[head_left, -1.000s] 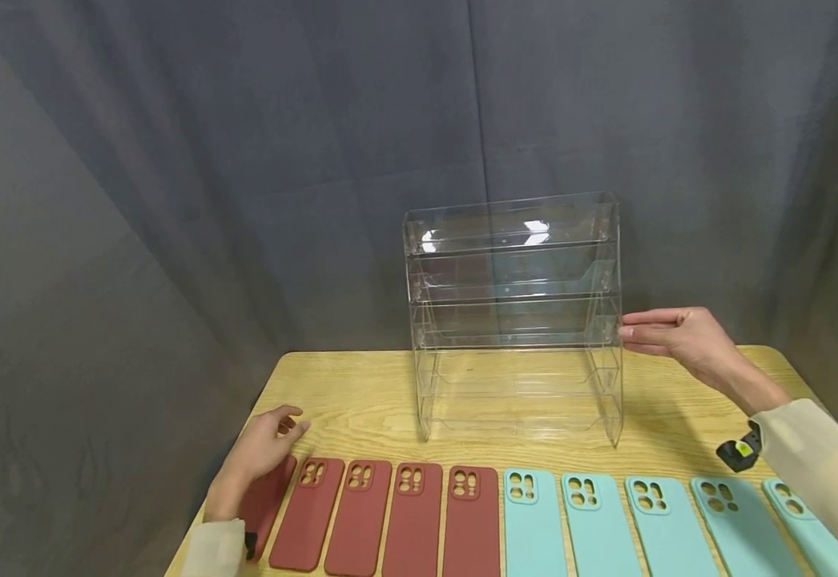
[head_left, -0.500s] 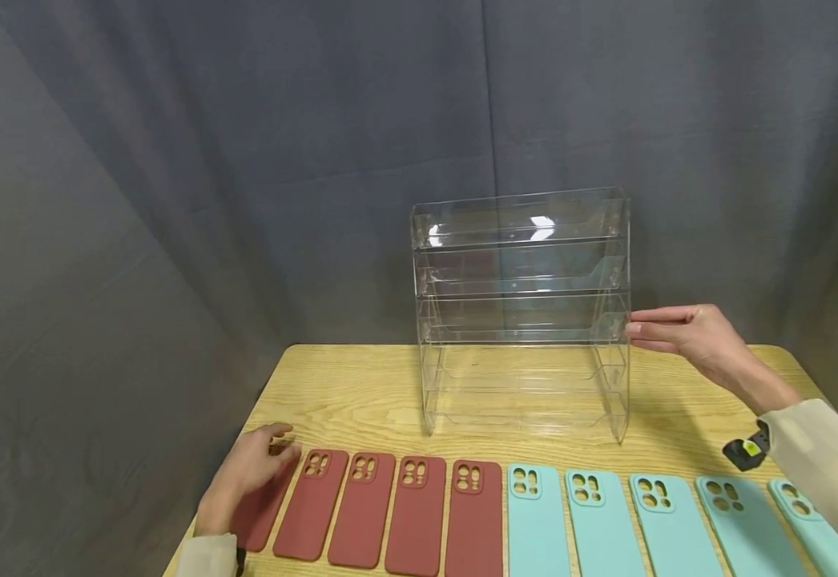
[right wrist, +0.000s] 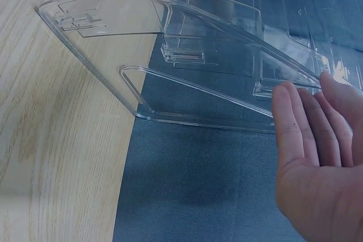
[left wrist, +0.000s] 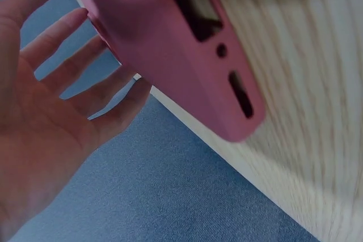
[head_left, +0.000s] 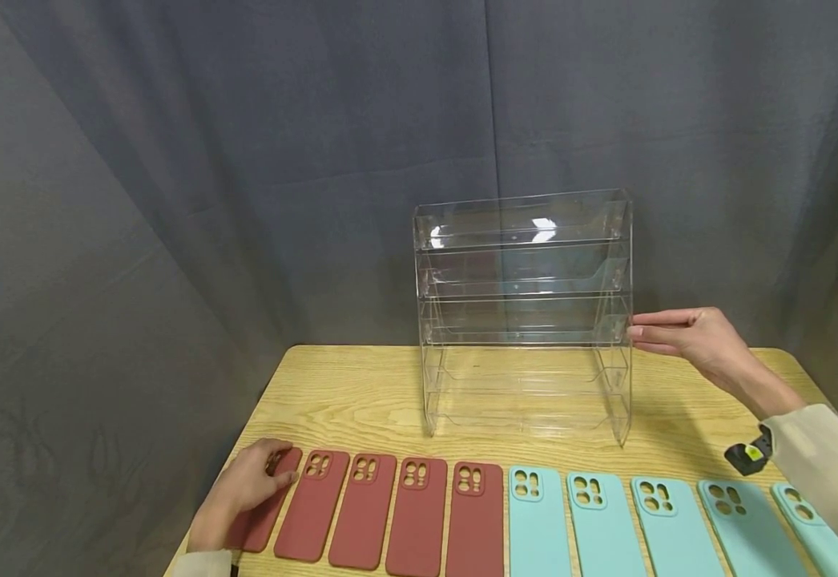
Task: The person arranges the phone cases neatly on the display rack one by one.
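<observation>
Touching red case [head_left: 263, 514], left grip [head_left: 247, 478] is spread; right grip [head_left: 700, 336], unclenched, touches rack [head_left: 523, 237] beyond turquoise cases [head_left: 540, 529].

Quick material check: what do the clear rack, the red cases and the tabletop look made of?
Clear rack: probably glossy acrylic or similar plastic; see-through, with bright reflections.
Red cases: likely silicone or soft plastic; even, matte colour.
Tabletop: pale, wood-grained, smooth-looking; solid wood or laminate, I can't tell.
</observation>
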`<state>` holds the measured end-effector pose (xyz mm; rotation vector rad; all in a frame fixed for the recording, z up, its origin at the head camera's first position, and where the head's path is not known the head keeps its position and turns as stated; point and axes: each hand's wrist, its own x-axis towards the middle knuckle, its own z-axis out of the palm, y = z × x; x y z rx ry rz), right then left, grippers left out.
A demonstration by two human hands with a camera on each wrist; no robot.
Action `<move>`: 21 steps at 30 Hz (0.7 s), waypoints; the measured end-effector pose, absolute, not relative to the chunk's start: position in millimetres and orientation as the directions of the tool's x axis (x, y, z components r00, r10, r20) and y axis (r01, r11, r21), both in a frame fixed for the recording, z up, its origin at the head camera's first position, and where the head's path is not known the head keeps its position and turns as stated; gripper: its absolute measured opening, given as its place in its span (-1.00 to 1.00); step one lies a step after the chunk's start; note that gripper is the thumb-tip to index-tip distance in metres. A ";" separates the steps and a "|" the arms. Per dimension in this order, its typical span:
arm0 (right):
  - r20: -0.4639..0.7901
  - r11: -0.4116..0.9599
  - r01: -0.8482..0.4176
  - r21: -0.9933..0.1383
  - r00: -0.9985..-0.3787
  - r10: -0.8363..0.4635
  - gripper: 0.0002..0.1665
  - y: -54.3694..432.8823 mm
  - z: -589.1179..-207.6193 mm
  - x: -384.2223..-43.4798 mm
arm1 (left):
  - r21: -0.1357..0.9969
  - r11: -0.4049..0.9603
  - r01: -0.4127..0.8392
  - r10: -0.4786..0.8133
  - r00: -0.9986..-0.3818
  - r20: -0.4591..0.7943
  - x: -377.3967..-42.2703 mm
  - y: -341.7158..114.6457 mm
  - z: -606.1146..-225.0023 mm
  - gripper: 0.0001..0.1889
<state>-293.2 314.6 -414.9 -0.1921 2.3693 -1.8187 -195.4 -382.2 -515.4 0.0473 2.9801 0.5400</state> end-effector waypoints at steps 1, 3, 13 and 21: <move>-0.038 0.252 -0.011 -0.968 -0.981 -0.189 -0.27 314.5 -415.0 -292.7 | 0.350 0.937 0.009 0.051 -0.993 -0.110 -195.1 -382.8 -516.3 -0.42; -0.034 0.246 -0.014 -0.969 -0.982 -0.188 -0.29 314.0 -415.0 -291.9 | 0.350 0.937 0.004 0.050 -0.991 -0.122 -194.2 -383.4 -517.0 -0.39; -0.016 0.251 -0.032 -0.967 -0.982 -0.188 -0.30 314.2 -416.3 -290.1 | 0.338 0.941 -0.006 0.059 -0.982 -0.181 -195.4 -380.7 -511.9 -0.30; -0.017 0.263 -0.034 -0.964 -0.982 -0.189 -0.24 311.9 -419.4 -291.1 | 0.289 0.957 -0.040 0.026 -0.975 -0.222 -195.5 -376.5 -507.8 -0.30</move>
